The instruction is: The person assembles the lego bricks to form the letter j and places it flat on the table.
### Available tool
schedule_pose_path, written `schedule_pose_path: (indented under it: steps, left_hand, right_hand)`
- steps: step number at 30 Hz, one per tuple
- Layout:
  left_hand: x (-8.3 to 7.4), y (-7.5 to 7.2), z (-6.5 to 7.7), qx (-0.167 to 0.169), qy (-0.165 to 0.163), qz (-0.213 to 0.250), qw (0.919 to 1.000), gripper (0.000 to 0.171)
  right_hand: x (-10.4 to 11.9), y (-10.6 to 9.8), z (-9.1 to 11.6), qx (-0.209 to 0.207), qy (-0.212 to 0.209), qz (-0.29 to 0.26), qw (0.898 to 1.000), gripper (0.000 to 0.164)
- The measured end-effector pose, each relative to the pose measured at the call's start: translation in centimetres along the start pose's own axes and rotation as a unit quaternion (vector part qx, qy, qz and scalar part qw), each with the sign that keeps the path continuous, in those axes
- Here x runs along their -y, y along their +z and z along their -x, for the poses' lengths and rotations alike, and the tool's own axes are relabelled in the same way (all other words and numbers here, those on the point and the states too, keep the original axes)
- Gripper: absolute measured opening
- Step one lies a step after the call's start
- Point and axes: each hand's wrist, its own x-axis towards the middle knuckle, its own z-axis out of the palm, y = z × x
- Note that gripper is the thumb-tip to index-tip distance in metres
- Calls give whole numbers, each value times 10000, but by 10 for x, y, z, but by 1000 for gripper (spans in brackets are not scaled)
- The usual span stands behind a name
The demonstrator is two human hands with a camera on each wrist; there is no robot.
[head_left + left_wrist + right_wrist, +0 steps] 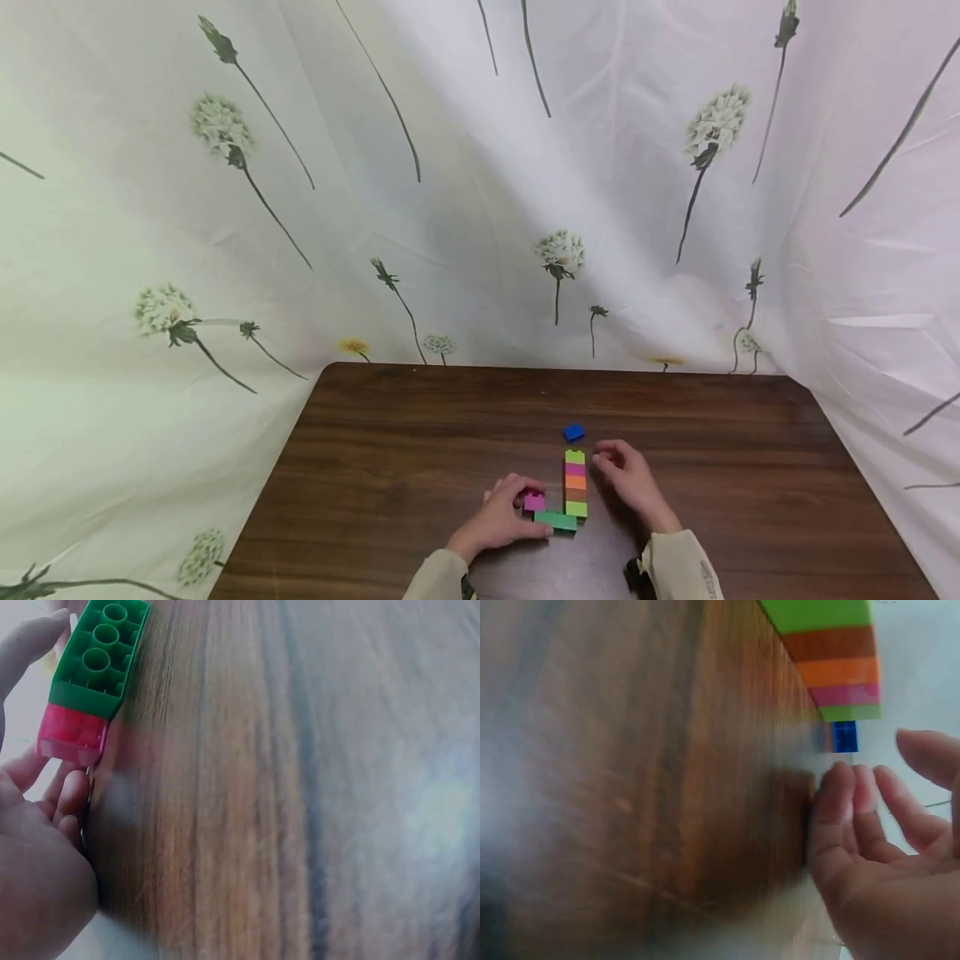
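Observation:
My left hand (498,518) curls around a pink brick (534,502) and a long green brick (555,522), thumb by the green one and fingers by the pink. In the left wrist view the green brick (96,660) shows its hollow underside, with the pink brick (73,735) against it. A row of joined bricks (575,482) in lime, pink, orange and brown lies on the table, its near end at the green brick. To its right hovers my right hand (632,482), fingers loosely bent, holding nothing. Beyond the row's far end is a small blue brick (573,432).
The dark wooden table (405,467) carries the bricks. A white cloth (465,250) printed with dandelions hangs behind and along both sides of it. A black band (636,575) shows at the right sleeve.

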Motion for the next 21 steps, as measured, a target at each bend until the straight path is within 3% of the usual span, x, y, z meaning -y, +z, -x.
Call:
schedule_pose_path:
  steps: [6,12,21]
  left_hand:
    - [3,-1,-1,23,77,-67,9999,54]
    - [3,-1,-1,82,27,40,10000,51]
    - [3,-2,-1,107,-40,115,9999,49]
  right_hand:
    - [0,2,-29,48,-412,395,9984,29]
    - [7,5,-47,381,-737,801,9933,33]
    - [13,9,-54,717,-582,910,9916,32]
